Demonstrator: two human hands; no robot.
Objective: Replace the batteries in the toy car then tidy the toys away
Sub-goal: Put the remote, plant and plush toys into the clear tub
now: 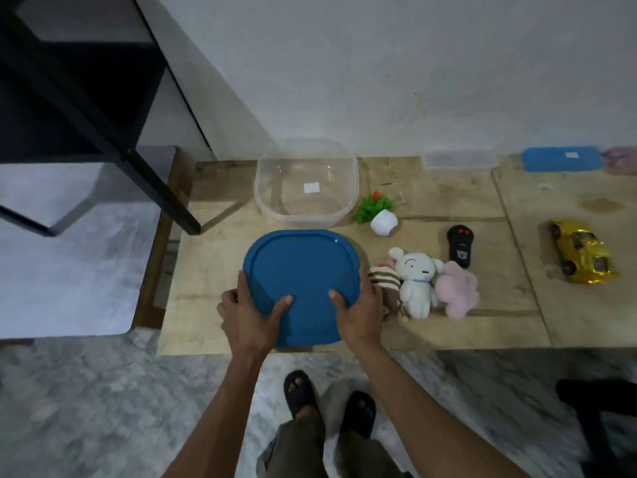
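Looking down, I see the wooden table against the wall, then the clear tub open at the back. My left hand and right hand grip opposite edges of the blue lid, thumbs on top. Plush toys lie just right of it, the black remote behind them, and the gold toy car well apart at far right.

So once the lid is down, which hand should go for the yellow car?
Probably the right hand. It grips the blue lid on the side nearer the toys, and the yellow car lies far out that way. The left hand would cross over.
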